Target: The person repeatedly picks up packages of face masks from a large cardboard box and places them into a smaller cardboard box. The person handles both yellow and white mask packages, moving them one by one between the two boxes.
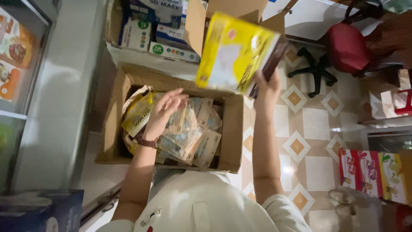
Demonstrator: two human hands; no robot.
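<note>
My right hand (266, 88) holds up a yellow box (234, 51) with a white picture on its front, gripping it at its lower right corner above the open cardboard box (234, 129). My left hand (165, 109) reaches down into that cardboard box, fingers spread and resting on several clear plastic packets (193, 137) stacked inside. A yellowish packet (137, 114) lies at the box's left side. A dark band circles my left wrist.
A second open carton (113, 21) of blue-and-white small boxes stands behind. A glass-door cabinet (25, 86) is at left. A red office chair (345, 47) sits on the tiled floor at right, with colourful boxes (371, 174) lower right.
</note>
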